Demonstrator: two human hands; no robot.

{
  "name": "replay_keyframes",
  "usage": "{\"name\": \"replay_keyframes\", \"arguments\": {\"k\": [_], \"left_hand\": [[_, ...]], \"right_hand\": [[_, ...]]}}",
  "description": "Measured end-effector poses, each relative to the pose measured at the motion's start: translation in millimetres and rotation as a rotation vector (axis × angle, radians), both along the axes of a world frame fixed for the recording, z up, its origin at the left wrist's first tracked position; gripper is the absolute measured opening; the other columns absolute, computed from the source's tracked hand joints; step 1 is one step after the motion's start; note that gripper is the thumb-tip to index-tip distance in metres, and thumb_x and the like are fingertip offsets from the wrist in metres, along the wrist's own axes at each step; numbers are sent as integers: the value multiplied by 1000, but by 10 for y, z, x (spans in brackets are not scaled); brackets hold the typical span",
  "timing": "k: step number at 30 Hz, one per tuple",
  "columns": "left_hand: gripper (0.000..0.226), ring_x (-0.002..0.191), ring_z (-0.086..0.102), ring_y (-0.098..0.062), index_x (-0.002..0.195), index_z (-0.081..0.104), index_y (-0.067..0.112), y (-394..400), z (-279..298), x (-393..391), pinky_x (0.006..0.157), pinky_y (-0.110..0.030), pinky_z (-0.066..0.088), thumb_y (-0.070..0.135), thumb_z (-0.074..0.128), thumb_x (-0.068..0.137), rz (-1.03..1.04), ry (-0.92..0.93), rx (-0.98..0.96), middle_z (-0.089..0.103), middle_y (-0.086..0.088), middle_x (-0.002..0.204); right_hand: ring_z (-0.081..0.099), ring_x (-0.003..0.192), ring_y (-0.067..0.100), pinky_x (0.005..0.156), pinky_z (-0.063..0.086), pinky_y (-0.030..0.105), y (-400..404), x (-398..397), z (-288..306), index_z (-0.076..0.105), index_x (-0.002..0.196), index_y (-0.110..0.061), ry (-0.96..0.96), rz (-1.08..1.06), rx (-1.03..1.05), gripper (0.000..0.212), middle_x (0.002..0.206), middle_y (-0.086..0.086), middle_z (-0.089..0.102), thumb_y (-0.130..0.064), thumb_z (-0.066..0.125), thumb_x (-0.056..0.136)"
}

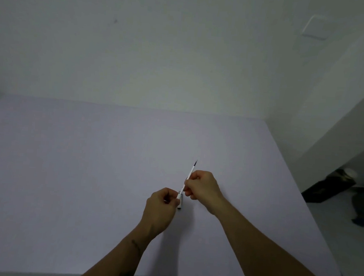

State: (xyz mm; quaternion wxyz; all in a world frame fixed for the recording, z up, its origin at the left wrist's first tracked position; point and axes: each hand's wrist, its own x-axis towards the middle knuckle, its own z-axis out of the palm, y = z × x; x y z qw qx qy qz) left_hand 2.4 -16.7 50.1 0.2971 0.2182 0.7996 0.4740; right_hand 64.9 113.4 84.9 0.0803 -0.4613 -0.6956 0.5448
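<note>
A thin white pen [190, 172] with a dark tip points up and away, held above a pale lilac table [90, 164]. My right hand [203, 188] pinches the pen's shaft near its middle. My left hand [162, 207] pinches the pen's lower end, where a small white and dark piece [180, 199], perhaps a cap, sits between the fingertips. Both hands are close together, a little right of the table's middle. Whether the small piece is joined to the pen is unclear.
The table reaches a white wall [160, 51] at the back. Its right edge [301, 188] drops to the floor, where dark objects [331, 185] lie by the wall. A white switch plate [315, 26] is on the right wall.
</note>
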Motion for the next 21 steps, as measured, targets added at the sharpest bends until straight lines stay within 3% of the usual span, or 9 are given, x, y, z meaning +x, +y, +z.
{"name": "replay_keyframes", "arguments": {"k": [7,12,17,21], "left_hand": [[10,75,64,-15,90,69,20,-45,-37,-79,62,-17,47,14,62,90,-4,-12,25,69,2,81],[11,73,64,-18,83,69,20,-136,-57,-151,61,-19,49,14,63,89,4,-59,57,69,-2,78],[7,72,63,-14,89,70,17,-226,-60,-222,56,-12,47,13,63,89,38,-70,82,69,-3,81],[8,74,64,-16,91,70,15,-347,-61,-307,53,-10,48,13,62,90,71,-80,101,69,-3,83]], "right_hand": [[62,71,17,57,48,26,-82,-4,34,72,83,-14,-52,149,-63,8,83,6,70,-9,66,82],[63,73,14,59,47,21,-128,-38,97,73,96,-14,62,141,-88,14,87,1,71,-10,68,84],[62,74,13,61,48,22,-229,-134,116,74,83,-19,60,207,-54,9,89,1,73,-12,68,85],[62,71,14,61,49,24,-344,-239,92,73,93,-15,87,193,-64,10,85,3,71,-13,69,85]]}}
